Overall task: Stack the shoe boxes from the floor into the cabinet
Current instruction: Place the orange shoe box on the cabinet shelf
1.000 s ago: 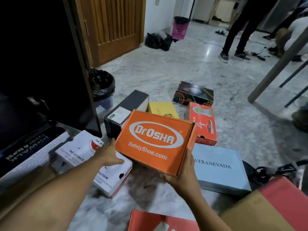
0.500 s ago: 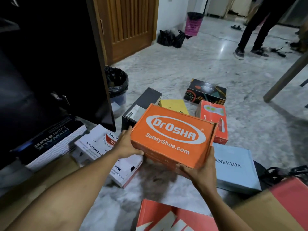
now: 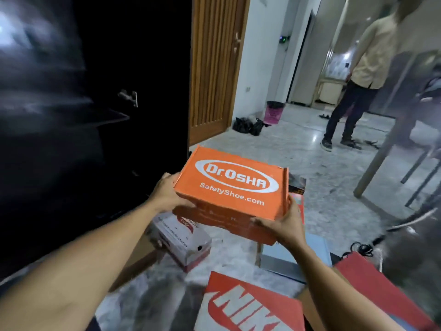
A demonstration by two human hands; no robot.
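Note:
An orange Dr.OSHA shoe box (image 3: 235, 185) is held up off the floor between both hands. My left hand (image 3: 168, 194) grips its left side and my right hand (image 3: 284, 223) grips its near right corner. The dark cabinet (image 3: 95, 115) stands open on the left, its shelves (image 3: 71, 120) blurred and dim. Below the raised box a white shoe box (image 3: 183, 242) and a pale blue box (image 3: 296, 259) lie on the marble floor. An orange-and-white Nike box (image 3: 248, 304) lies nearest to me.
A red-topped cardboard box (image 3: 372, 280) sits at the lower right. A person (image 3: 358, 75) stands at the back right near a slanted table leg (image 3: 379, 158). A wooden door (image 3: 214, 68), black bags (image 3: 248, 125) and a pink bin (image 3: 274, 113) are behind.
Both hands have lifted the orange box up from floor level. My view has tilted upward, so the far floor boxes are now hidden behind the box and more of the cabinet shows.

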